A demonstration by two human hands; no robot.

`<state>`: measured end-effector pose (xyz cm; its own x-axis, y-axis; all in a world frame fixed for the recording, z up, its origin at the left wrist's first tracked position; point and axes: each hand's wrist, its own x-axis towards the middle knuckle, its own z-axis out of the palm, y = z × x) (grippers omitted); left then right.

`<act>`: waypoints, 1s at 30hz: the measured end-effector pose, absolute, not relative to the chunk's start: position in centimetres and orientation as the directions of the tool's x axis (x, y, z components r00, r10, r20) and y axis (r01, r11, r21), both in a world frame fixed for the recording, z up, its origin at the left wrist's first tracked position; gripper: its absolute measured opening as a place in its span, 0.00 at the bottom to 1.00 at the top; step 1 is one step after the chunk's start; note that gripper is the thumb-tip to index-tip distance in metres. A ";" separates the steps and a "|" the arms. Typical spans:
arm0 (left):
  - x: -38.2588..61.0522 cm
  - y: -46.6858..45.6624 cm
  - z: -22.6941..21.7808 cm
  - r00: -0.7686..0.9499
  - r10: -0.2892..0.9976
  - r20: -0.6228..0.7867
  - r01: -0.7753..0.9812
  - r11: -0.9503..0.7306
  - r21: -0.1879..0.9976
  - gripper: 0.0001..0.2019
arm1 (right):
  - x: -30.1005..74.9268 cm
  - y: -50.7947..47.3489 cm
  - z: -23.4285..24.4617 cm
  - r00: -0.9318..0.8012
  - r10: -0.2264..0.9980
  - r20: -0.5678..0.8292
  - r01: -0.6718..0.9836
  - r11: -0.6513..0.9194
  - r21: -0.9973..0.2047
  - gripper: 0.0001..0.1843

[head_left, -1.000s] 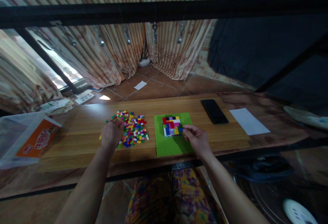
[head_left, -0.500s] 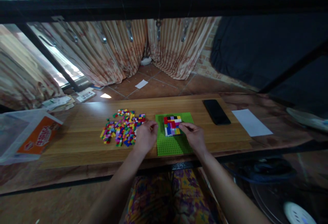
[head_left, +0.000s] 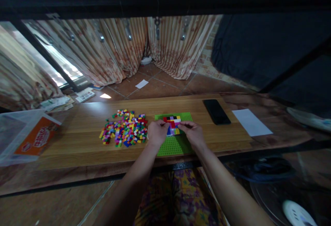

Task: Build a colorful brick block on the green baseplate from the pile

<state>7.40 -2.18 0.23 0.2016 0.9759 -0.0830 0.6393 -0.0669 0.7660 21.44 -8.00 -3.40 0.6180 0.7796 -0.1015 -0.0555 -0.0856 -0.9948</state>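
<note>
A low block of toy building bricks (head_left: 175, 124) in many colours stands on a green studded baseplate (head_left: 172, 147). My left hand (head_left: 157, 132) is at the left side of the block and covers part of it, fingertips pinched together over its left edge. On the opposite side, my right hand (head_left: 193, 134) has thumb and forefinger closed at the right edge of the block. Anything small between the fingertips of either hand is hidden. Just left of my left hand lies a heap of loose toy bricks (head_left: 129, 129).
A black phone (head_left: 216, 111) and a white sheet of paper (head_left: 252, 122) lie to the right. At the far left of the wooden board (head_left: 77, 146) stands a clear plastic box (head_left: 15, 126) with an orange label. A dark bar (head_left: 165, 5) crosses the upper view.
My left hand has moved right, from beside the baseplate's left edge to the brick block. My right hand stays at the block's right edge. The view has shifted slightly.
</note>
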 end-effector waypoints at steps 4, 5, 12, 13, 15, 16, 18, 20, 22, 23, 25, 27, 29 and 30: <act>7.6 -2.0 -0.5 0.146 0.984 -0.101 0.591 -0.004 0.807 0.10 | 21.4 -7.9 -2.9 0.608 0.783 -0.132 -0.069 -0.113 -0.991 0.15; 7.7 -1.9 -0.7 0.133 0.986 -0.103 0.576 0.008 0.817 0.10 | 21.4 -7.9 -2.8 0.609 0.781 -0.142 -0.070 -0.126 -0.990 0.15; 8.2 -1.0 -2.4 0.097 0.986 -0.133 0.479 0.071 0.875 0.07 | 21.4 -8.1 -2.4 0.579 0.789 -0.205 -0.061 -0.209 -0.976 0.16; 8.2 -0.9 -2.5 0.101 0.985 -0.141 0.469 0.078 0.880 0.07 | 21.5 -8.1 -2.4 0.574 0.789 -0.219 -0.072 -0.218 -0.973 0.17; 8.2 -0.6 -2.5 0.106 0.984 -0.142 0.463 0.077 0.883 0.07 | 21.5 -8.1 -2.4 0.566 0.787 -0.247 -0.107 -0.227 -0.968 0.17; 8.2 -0.5 -2.4 0.107 0.985 -0.137 0.461 0.073 0.884 0.07 | 21.5 -8.1 -2.4 0.563 0.787 -0.254 -0.126 -0.222 -0.967 0.18; 7.9 -0.6 -2.1 0.111 0.986 -0.121 0.456 0.058 0.888 0.07 | 21.6 -8.3 -2.3 0.554 0.793 -0.253 -0.153 -0.202 -0.967 0.20; 7.4 -1.0 -1.8 0.119 0.988 -0.100 0.448 0.036 0.893 0.09 | 22.0 -8.7 -2.4 0.548 0.801 -0.239 -0.174 -0.170 -0.970 0.21; 6.7 -1.7 -1.5 0.118 0.990 -0.072 0.445 0.012 0.896 0.13 | 22.4 -9.5 -2.7 0.581 0.786 -0.211 -0.189 -0.122 -0.974 0.23; 6.2 -2.2 -1.5 0.112 0.992 -0.058 0.446 0.002 0.895 0.14 | 22.7 -9.9 -3.0 0.608 0.771 -0.193 -0.182 -0.101 -0.978 0.23; 5.5 -3.5 -1.7 0.107 0.994 -0.027 0.446 -0.024 0.895 0.12 | 23.0 -10.9 -3.7 0.652 0.744 -0.147 -0.127 -0.084 -0.988 0.24; 5.0 -5.0 -2.2 0.118 0.993 0.003 0.442 -0.055 0.895 0.09 | 22.9 -11.8 -4.4 0.646 0.758 -0.088 -0.024 -0.095 -0.995 0.24; 5.0 -6.5 -2.8 0.131 0.991 0.010 0.448 -0.068 0.891 0.10 | 22.5 -12.5 -4.8 0.600 0.800 -0.016 0.093 -0.090 -0.992 0.23; 5.1 -7.2 -3.0 0.139 0.990 0.008 0.453 -0.071 0.889 0.11 | 22.3 -12.7 -4.8 0.573 0.819 0.016 0.148 -0.084 -0.985 0.23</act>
<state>5.07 -7.18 -2.97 0.1394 0.9902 0.0080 0.4529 -0.0709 0.8888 22.30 -12.67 -4.83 0.5729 0.8194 0.0165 0.1484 -0.0839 -0.9854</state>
